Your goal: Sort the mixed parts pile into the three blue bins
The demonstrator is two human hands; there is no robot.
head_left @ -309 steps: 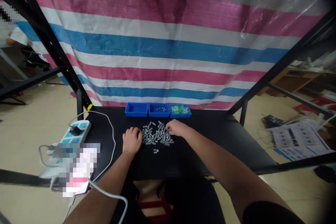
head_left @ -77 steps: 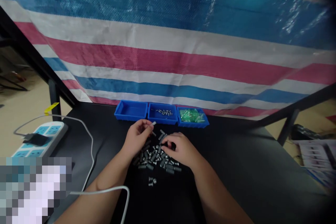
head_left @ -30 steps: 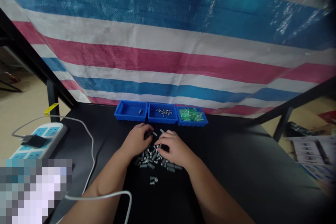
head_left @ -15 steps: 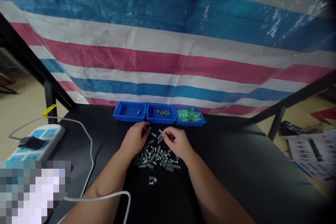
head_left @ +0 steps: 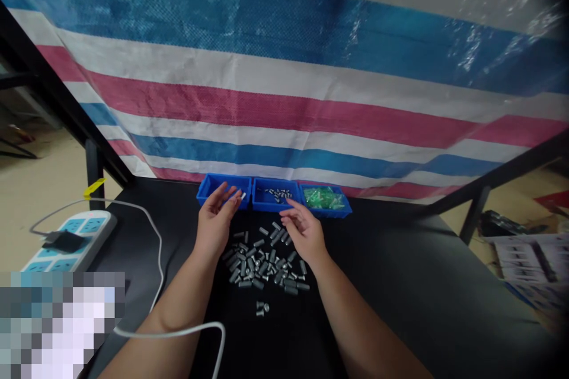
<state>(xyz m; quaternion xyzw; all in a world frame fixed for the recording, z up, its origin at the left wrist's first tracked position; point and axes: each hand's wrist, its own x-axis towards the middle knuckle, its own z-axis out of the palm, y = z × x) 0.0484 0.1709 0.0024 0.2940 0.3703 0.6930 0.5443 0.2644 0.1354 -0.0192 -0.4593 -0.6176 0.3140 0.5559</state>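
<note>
My left hand (head_left: pixel 217 211) is raised at the front of the left blue bin (head_left: pixel 203 190). Its thumb and fingers close around a small bright metal cylinder (head_left: pixel 243 195), partly hidden by the fingertips. Just in front of the middle blue bin (head_left: pixel 270 208) is my right hand (head_left: pixel 305 230), its thumb and index finger apart with nothing visible between them. Below both hands, a loose pile of grey metal cylinders and screws (head_left: pixel 267 266) is spread on the black table (head_left: pixel 275 343). Several small metal screws (head_left: pixel 281 194) lie inside the middle bin.
Green packets in clear plastic (head_left: pixel 326 197) fill the right blue bin (head_left: pixel 331 212). A few screws (head_left: pixel 262 308) lie apart, nearer me. At left are a power strip (head_left: pixel 100 228) and a white cable (head_left: pixel 178 333) crossing my left forearm. A striped sheet (head_left: pixel 284 106) hangs behind.
My left hand has lifted from the pile and moved up and left to the left bin. My right hand has left the cylinders, opened its fingers and shifted slightly right.
</note>
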